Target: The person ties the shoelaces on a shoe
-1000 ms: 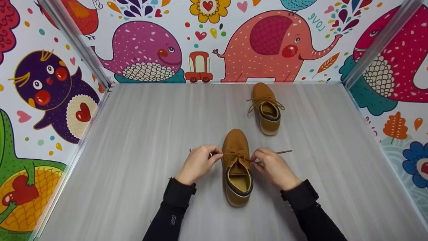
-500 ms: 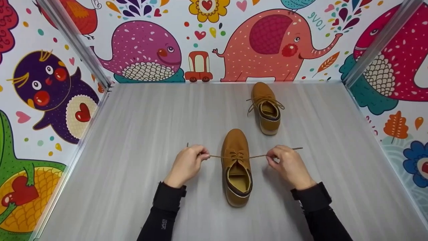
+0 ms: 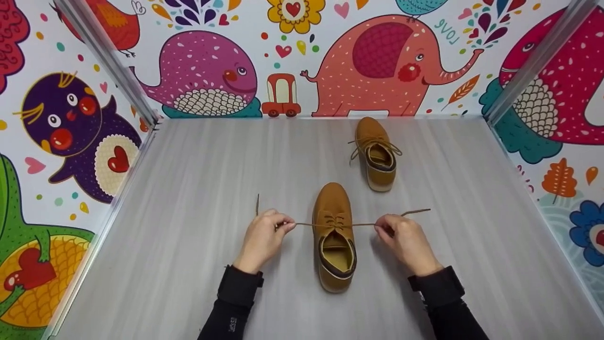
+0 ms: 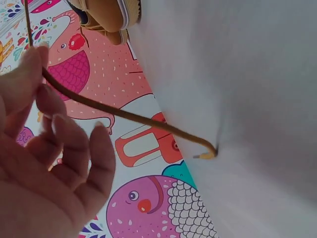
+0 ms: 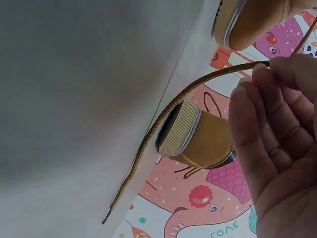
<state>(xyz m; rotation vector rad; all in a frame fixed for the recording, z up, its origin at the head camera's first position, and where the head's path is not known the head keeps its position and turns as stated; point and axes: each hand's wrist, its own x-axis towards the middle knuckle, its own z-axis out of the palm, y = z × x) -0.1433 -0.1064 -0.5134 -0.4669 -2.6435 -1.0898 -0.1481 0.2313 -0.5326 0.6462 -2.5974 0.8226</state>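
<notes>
A tan lace-up shoe (image 3: 331,200) stands on the floor between both hands, toe pointing away. Its brown shoelace runs out level to either side, pulled straight across the top of the eyelets. My left hand (image 3: 263,237) pinches the left stretch of lace between thumb and forefinger; the loose end (image 4: 131,116) trails past the fingers in the left wrist view. On the other side my right hand (image 3: 406,241) pinches the right stretch the same way, its free end (image 5: 148,136) curving down in the right wrist view. The other fingers curl loosely.
A second tan shoe (image 3: 380,174), its lace in a bow, stands farther back and slightly right. Grey wood-look floor (image 3: 212,179) surrounds both shoes. Walls with printed cartoon animals (image 3: 373,66) enclose it at the back and sides, with metal corner posts (image 3: 533,66).
Both hands have moved outward from the shoe, drawing the lace out to both sides. The knot at the eyelets has flattened. In the last half second the hands have lowered slightly.
</notes>
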